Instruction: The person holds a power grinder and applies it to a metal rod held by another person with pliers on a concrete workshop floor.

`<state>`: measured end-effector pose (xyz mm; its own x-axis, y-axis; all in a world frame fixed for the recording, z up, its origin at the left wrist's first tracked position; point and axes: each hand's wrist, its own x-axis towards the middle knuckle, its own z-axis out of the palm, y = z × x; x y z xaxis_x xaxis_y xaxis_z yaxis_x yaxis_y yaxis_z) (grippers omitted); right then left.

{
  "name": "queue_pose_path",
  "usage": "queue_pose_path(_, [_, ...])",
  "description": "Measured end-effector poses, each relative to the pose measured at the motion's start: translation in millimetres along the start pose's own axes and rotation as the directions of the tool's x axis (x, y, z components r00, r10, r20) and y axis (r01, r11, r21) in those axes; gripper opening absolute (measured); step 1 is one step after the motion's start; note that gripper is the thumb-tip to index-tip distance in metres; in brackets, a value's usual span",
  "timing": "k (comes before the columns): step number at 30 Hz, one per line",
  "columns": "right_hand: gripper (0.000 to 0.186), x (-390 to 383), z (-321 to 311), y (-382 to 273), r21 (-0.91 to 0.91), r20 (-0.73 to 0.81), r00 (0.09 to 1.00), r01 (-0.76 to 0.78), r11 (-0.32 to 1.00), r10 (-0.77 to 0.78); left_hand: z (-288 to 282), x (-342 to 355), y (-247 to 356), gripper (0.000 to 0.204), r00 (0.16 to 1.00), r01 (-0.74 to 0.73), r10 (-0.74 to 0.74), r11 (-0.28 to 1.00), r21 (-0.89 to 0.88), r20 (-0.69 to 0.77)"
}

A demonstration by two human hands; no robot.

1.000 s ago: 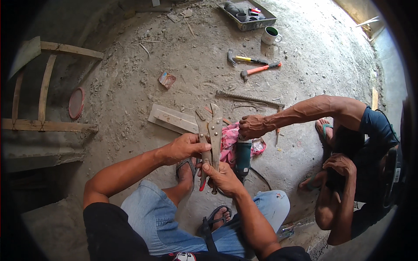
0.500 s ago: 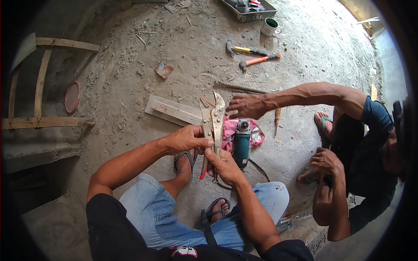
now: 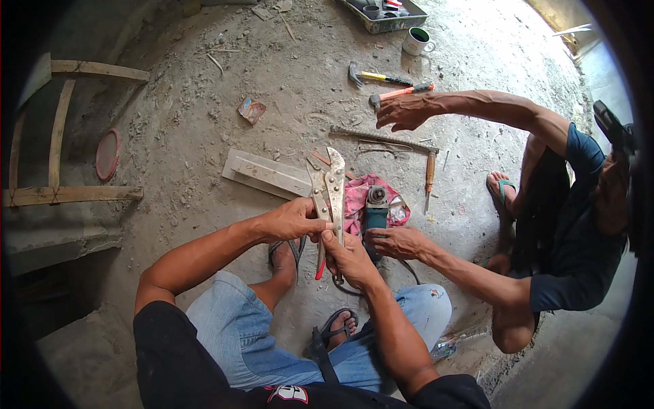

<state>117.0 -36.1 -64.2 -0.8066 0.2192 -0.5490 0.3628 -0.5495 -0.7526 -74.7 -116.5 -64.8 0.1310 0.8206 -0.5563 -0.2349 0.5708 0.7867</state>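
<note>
Both my hands hold one pair of locking pliers [image 3: 336, 187], silver with a red-tipped release lever, its jaws pointing away from me. My left hand [image 3: 294, 219] grips it from the left, thumb across the body. Lower down, my right hand [image 3: 351, 259] is closed around the handles, thumb on top. Just beyond my right hand lies a teal angle grinder [image 3: 377, 217] on a crumpled pink cloth [image 3: 355, 202]. A co-worker's hand [image 3: 395, 242] rests on the grinder's body, while their other hand [image 3: 407, 112] hangs over the floor near the hammers.
Behind the pliers lies a grey trowel-like float [image 3: 262, 174]. Farther off are a rebar piece [image 3: 381, 138], a wooden-handled screwdriver [image 3: 430, 174], a claw hammer [image 3: 375, 76], an orange-handled hammer [image 3: 402, 94], a mug [image 3: 418, 42] and a tray [image 3: 402, 24]. A wooden frame [image 3: 75, 196] stands left.
The co-worker's upper hand has moved away from the pliers toward the hammers. Their other hand has come from their knee onto the grinder. My hands keep their hold on the pliers.
</note>
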Motion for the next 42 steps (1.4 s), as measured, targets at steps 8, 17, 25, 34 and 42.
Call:
queue_pose_path(8, [0.045,0.5,-12.4,6.1,0.036,-0.033,0.997,-0.064,0.997,0.065,-6.4,8.7,-5.5,0.029,0.989,-0.049,0.057,0.997,-0.06,0.138])
queue_pose_path(17, [0.047,-2.0,-19.9,-2.9,0.063,-0.073,0.996,-0.04,0.997,0.044,-14.9,2.2,-8.6,0.028,0.986,0.008,-0.002,0.999,-0.032,0.166])
queue_pose_path(25, [0.047,-7.4,-25.9,-6.3,0.078,-0.069,0.998,0.006,0.997,0.0,3.8,1.9,12.7,0.026,1.0,-0.014,0.014,1.0,-0.019,0.016])
queue_pose_path(34, [0.044,-10.4,-20.6,-7.5,0.047,-0.15,0.985,0.092,0.995,-0.084,24.2,4.5,10.4,0.031,0.974,-0.219,0.213,0.973,-0.079,-0.077])
queue_pose_path(42, [0.049,-16.1,-22.7,-4.4,0.028,-0.247,0.949,0.212,0.977,-0.198,40.4,3.9,34.2,0.034,0.945,-0.305,0.304,0.952,0.009,-0.121])
